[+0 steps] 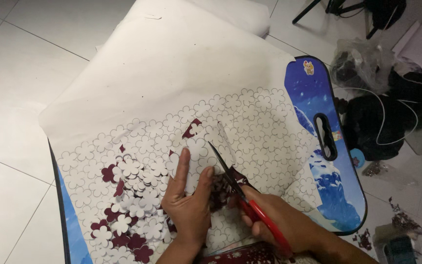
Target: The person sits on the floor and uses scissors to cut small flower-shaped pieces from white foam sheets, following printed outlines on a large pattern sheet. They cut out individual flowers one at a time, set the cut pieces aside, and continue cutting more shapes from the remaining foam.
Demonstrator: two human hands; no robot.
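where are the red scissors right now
In the head view, the red-handled scissors are low and right of centre, in the right hand, blades open over the flower-patterned sheet beside the left hand.
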